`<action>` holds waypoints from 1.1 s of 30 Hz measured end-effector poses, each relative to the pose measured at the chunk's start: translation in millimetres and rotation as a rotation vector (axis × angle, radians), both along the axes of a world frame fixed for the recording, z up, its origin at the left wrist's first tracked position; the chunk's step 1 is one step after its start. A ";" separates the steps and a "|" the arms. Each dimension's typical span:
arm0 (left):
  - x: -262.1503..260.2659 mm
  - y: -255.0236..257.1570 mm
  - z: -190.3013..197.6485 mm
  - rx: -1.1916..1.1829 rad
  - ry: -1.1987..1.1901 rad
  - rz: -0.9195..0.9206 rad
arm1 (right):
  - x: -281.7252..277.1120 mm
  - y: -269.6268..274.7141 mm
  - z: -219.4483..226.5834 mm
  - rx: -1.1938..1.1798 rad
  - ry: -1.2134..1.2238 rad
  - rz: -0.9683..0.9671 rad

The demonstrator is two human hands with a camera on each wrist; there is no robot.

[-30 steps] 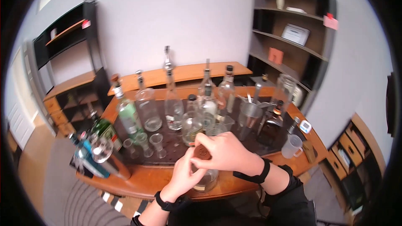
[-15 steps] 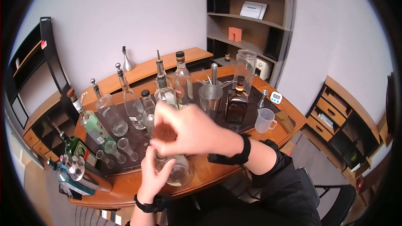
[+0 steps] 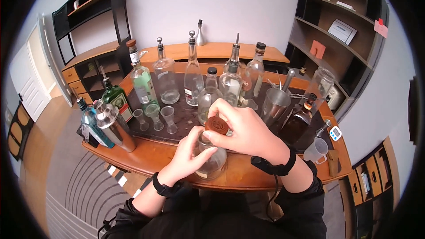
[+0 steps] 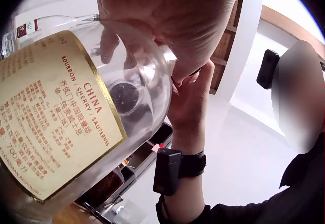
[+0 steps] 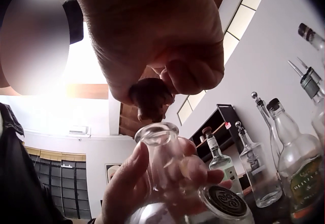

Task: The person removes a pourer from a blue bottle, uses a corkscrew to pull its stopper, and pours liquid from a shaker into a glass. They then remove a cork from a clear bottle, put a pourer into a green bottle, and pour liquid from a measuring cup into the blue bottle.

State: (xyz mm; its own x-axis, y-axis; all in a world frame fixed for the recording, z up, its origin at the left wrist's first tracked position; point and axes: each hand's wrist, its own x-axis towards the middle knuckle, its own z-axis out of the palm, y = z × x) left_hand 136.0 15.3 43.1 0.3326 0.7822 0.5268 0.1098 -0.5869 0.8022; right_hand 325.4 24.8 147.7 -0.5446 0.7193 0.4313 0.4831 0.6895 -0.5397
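A clear, wide-bodied glass bottle (image 3: 210,164) stands at the table's front edge. My left hand (image 3: 187,154) grips its neck, thumb on the near side and fingers wrapped behind. In the left wrist view its cream bourbon/sherry label (image 4: 56,114) fills much of the picture. Between thumb and curled fingers, my right hand (image 3: 248,128) pinches a round brown bottle stopper (image 3: 216,125). The right wrist view puts the stopper's dark lower end close over the bottle's open mouth (image 5: 157,131). Just behind the hands is a round clear bottle with a black cap (image 3: 210,99).
Several bottles line the dark mat, among them a green-tinted one (image 3: 144,84). Three small glasses (image 3: 168,119) sit left of my hands, beyond a steel shaker (image 3: 116,126). To the right are a mixing tin (image 3: 274,106), a dark bottle (image 3: 295,121), a plastic jug (image 3: 315,150) and a timer (image 3: 335,133).
The head view swung right, then back left. Both hands keep their holds on bottle and stopper; the right hand was blurred with motion half a second ago.
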 end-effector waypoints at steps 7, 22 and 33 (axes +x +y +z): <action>2.2 4.5 -5.6 0.069 -0.078 -0.028 | -7.1 -0.7 0.0 0.106 -0.047 0.068; 0.5 3.5 -8.9 0.083 -0.026 -0.012 | -19.3 -2.0 -27.5 0.283 -0.011 0.065; 3.7 3.3 -12.8 0.084 -0.092 -0.015 | -20.7 -3.4 -38.4 0.085 0.151 0.163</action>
State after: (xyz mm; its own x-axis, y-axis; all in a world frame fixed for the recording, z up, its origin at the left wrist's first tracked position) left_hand 139.7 18.6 30.3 0.2911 0.7292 0.6192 0.0288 -0.6537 0.7562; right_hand 304.7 21.4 109.3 -0.5750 0.5849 0.5720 0.2801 0.7977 -0.5341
